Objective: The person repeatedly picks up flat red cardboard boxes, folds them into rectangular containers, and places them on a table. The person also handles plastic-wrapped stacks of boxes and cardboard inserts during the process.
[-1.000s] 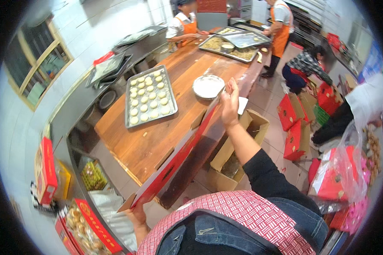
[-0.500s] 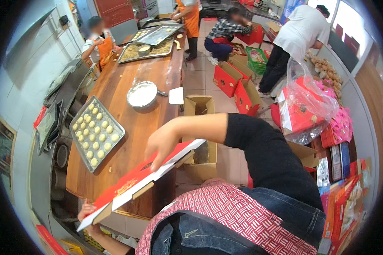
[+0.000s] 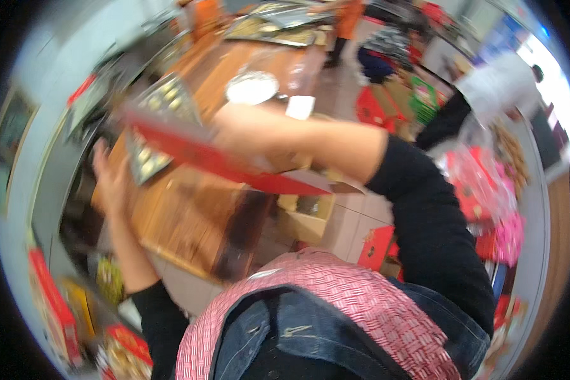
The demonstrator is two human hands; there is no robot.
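A red cardboard carton [image 3: 234, 166], smeared by motion, is tilted over the wooden table [image 3: 187, 206]. My right hand [image 3: 237, 130] grips its upper edge, the fingers partly blurred. To the left of the carton is my left hand [image 3: 111, 180], raised with the fingers apart and holding nothing. Behind the carton lies a metal tray [image 3: 194, 109] with round pale dough pieces [image 3: 173, 95] on it, part of it covered from sight. Farther off on the table stands a bowl of white flour [image 3: 252, 87].
Beside the table an open brown cardboard box [image 3: 305, 229] stands on the tiled floor. Red cartons [image 3: 375, 247] lie to the right. A person in a white shirt [image 3: 500, 85] bends over at the far right. A white flat piece [image 3: 299, 106] sits at the table's right edge.
My left hand has come off the carton and moved up, its fingers now spread. The carton has risen in my right hand and turned its slant the other way. My view has shifted.
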